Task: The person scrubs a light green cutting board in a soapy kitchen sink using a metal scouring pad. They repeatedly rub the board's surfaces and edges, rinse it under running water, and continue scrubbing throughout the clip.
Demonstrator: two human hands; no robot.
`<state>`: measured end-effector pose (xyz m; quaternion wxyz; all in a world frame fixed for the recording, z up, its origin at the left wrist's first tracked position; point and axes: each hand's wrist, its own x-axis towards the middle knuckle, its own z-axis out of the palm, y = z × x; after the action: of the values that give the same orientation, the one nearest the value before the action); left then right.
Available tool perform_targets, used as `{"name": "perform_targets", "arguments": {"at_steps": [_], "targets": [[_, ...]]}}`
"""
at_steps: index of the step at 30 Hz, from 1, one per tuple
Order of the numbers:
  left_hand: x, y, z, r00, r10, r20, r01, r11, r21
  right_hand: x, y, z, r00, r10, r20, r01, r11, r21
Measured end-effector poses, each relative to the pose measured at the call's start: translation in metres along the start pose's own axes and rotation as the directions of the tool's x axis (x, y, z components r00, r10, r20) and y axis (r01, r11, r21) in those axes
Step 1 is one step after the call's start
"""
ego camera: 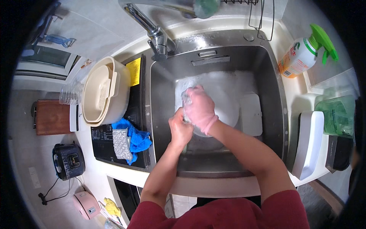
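Both hands meet over a stainless steel sink [164, 120] holding soapy water. My left hand [181, 127] is bare and closed on a clear, sudsy object [186, 107], perhaps a glass; its exact kind is hard to tell. Over the same object's far part lies my right hand [201, 107] in a pink glove or cloth, which hides much of it. Beneath them, a round whitish item [228, 108] lies in the suds. A pale rectangular piece [251, 114] is at the basin's right side.
A chrome faucet [158, 43] stands behind. At left are nested cream basins [123, 83], a blue cloth [140, 138] and a silvery sponge [121, 143] on a black cooktop [100, 143]. A spray bottle [300, 58], white tray [308, 146] and green container [337, 116] line the right.
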<state>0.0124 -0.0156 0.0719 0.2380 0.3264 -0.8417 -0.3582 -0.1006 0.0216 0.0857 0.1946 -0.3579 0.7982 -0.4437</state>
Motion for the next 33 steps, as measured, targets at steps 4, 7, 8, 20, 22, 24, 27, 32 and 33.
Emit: {"name": "perform_targets", "arguments": {"at_steps": [4, 7, 8, 20, 22, 24, 27, 32, 33], "targets": [[0.004, 0.007, 0.013, 0.995, 0.085, 0.056, -0.084, 0.996, -0.02, 0.031, 0.057, 0.008, 0.998, 0.01, -0.069, -0.021, 0.987, -0.161], [0.003, 0.0, 0.007, 0.998, -0.009, 0.067, 0.012, 0.999, -0.043, 0.019, 0.066, 0.01, 0.994, 0.088, 0.064, -0.064, 0.949, -0.308], [0.003, -0.003, 0.005, 0.997, -0.027, 0.067, 0.03, 0.998, -0.056, 0.013, 0.076, 0.015, 0.992, 0.081, 0.095, -0.04, 0.926, -0.376], [0.007, -0.005, 0.007, 0.992, -0.12, -0.029, 0.122, 0.991, 0.059, 0.02, 0.096, -0.006, 0.961, 0.114, 0.252, -0.246, 0.768, 0.591], [0.006, -0.006, 0.006, 0.989, -0.147, 0.023, 0.144, 0.986, 0.084, 0.01, 0.064, -0.007, 0.982, -0.186, 0.02, 0.159, 0.889, 0.429], [0.005, -0.008, 0.004, 0.994, -0.106, 0.039, 0.105, 0.994, 0.025, -0.009, 0.029, -0.002, 0.967, -0.25, -0.041, 0.251, 0.922, 0.295], [0.004, -0.011, 0.006, 0.999, 0.005, 0.052, 0.002, 0.991, -0.137, -0.013, -0.001, -0.006, 0.994, -0.091, 0.054, 0.084, 0.989, 0.126], [0.006, -0.002, 0.006, 0.993, 0.026, 0.112, -0.014, 0.995, -0.101, 0.025, 0.047, 0.011, 0.997, 0.075, -0.004, -0.075, 0.996, -0.037], [0.005, -0.002, 0.005, 0.992, 0.013, 0.128, -0.003, 0.997, -0.08, 0.025, 0.055, 0.008, 0.991, 0.134, -0.019, -0.134, 0.991, -0.001]]}}
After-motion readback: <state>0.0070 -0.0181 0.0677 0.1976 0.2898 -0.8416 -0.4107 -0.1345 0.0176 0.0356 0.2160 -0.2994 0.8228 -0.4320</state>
